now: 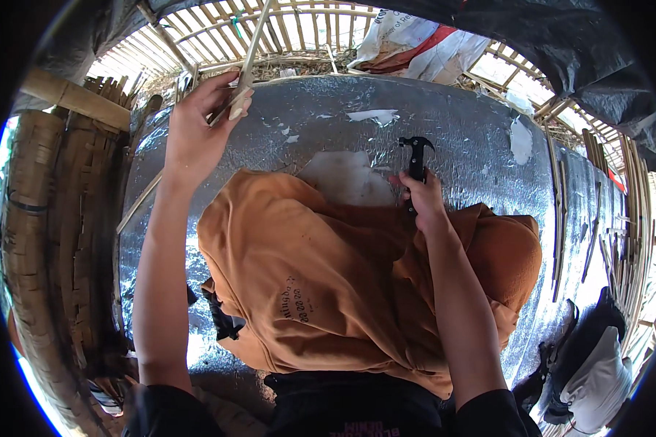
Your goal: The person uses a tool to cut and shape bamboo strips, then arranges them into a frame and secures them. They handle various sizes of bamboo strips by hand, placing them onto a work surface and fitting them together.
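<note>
Your left hand (204,120) is clamping its fingers on a thin, pale bamboo strip (254,51), which is standing tilted above the silver foil sheet (474,167); it is probably feeling light, springy and prone to splitting. Your right hand (427,202) is wrapping its fingers around a black claw hammer (416,164), likely stiff and head-heavy, its lower handle offering better leverage

Rustic bamboo shelter, slatted far wall (301,29) admitting daylight, dark plastic sheeting (561,44) overhead, thick bamboo pole (80,100) at left, silvery sheet (284,109) below.
</note>
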Tool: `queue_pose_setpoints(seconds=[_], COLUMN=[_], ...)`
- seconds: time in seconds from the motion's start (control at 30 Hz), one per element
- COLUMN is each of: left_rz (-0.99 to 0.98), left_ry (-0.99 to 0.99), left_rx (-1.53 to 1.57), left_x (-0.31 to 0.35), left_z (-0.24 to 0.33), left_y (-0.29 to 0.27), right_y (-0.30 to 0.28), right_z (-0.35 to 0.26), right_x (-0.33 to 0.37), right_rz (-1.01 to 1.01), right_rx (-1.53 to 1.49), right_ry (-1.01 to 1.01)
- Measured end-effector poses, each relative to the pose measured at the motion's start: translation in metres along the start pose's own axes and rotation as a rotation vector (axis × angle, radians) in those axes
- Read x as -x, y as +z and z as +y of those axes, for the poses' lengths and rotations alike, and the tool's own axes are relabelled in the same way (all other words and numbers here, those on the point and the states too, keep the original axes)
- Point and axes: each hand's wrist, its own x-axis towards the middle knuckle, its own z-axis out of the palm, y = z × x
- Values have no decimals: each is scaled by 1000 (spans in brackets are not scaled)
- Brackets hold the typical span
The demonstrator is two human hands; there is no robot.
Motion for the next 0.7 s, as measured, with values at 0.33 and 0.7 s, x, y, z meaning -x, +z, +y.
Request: queue_pose_setpoints(seconds=[0.33, 0.7], left_rz=[25, 10], left_ry=[-20, 39], left_rx=[-27, 12], left_x=[25, 47], left_z=[-8, -10], left_y=[-18, -1], right_y=[5, 9], right_z=[4, 3], right_x=[0, 8], right_rz=[-83, -59], right_rx=[189, 283], right_ry=[-14, -26])
